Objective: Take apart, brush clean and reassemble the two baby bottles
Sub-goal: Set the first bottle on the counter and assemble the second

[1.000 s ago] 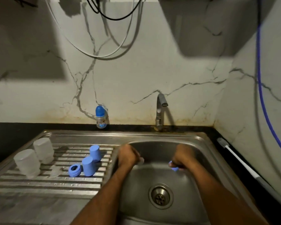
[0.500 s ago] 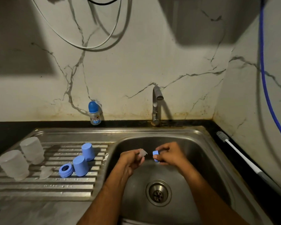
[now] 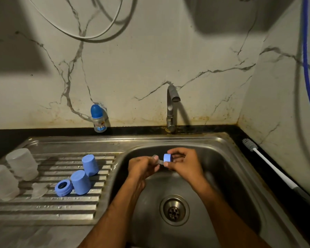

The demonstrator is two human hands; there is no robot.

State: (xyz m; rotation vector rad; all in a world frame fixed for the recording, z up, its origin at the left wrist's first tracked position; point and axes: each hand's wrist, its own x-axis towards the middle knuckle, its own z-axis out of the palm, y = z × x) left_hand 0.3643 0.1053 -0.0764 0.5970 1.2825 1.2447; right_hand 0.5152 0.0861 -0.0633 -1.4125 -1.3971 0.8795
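Observation:
Over the sink basin (image 3: 222,169) my right hand (image 3: 184,162) pinches a blue screw ring (image 3: 167,157), its side facing me. My left hand (image 3: 143,167) holds a clear silicone teat (image 3: 157,158) right against that ring. On the ribbed drainboard (image 3: 43,208) stand two frosted bottle bodies (image 3: 21,166) (image 3: 2,182) upside down, two blue caps (image 3: 90,165) (image 3: 80,182), a second blue ring (image 3: 63,187) and a second clear teat (image 3: 38,189).
A small assembled bottle with a blue cap (image 3: 98,118) stands on the black counter by the wall. The tap (image 3: 171,108) is behind the basin, no water running. A white-handled bottle brush (image 3: 268,163) lies on the right counter. The drain (image 3: 174,210) is below my hands.
My hands rose from low in the basin and came together. The teat and the blue ring, held apart a second ago, now meet.

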